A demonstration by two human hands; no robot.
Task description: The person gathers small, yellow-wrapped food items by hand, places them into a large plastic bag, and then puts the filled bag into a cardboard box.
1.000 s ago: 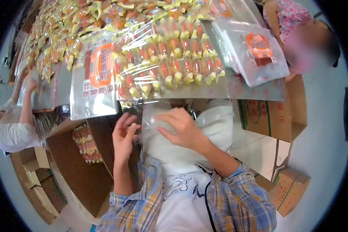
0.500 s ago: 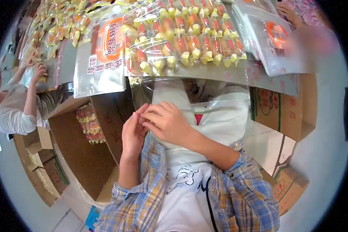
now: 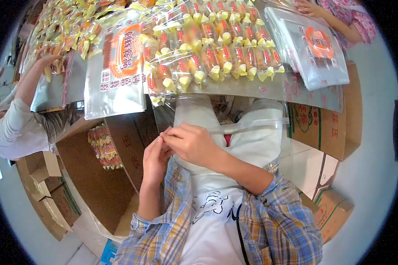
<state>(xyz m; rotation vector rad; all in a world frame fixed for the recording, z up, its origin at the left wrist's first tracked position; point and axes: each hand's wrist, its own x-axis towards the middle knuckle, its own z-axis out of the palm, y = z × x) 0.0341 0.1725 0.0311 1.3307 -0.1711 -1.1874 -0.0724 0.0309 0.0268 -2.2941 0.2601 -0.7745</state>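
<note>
At my far left a co-worker's pale sleeve (image 3: pixel 22 130) leads to a bare forearm, the hand (image 3: pixel 51 61) among glossy wrapped pieces heaped on the table. Below stands a deep, open cardboard box (image 3: pixel 88 190), matt brown, with yellow-ended packs (image 3: pixel 105 148) inside. Above it, smooth clear bags (image 3: pixel 112 97) with an orange emblem poke slightly past the table edge. My left hand (image 3: pixel 153 157) rises almost upright from its plaid cuff, fingers curled inward, its tips meeting those of my right hand (image 3: pixel 194 143). That one comes in from the right on a slanting forearm, back uppermost, knuckles bent. My fingertips press together; I cannot tell what, if anything, is pinched between them. A thin, shiny clear plastic strip (image 3: pixel 261 124) runs rightward from beside my right hand across my white trousers (image 3: pixel 261 110). Beyond, on the grey table (image 3: pixel 243 86), lie rows of plump wrapped pieces (image 3: pixel 216 57), red-labelled, with twisted yellow ends. Further right comes a second stack of clear bags (image 3: pixel 316 66), another co-worker's hand (image 3: pixel 309 8) near its top, below a pink floral sleeve (image 3: pixel 349 17); under the table's corner, a green-and-red-printed carton (image 3: pixel 331 128)
</note>
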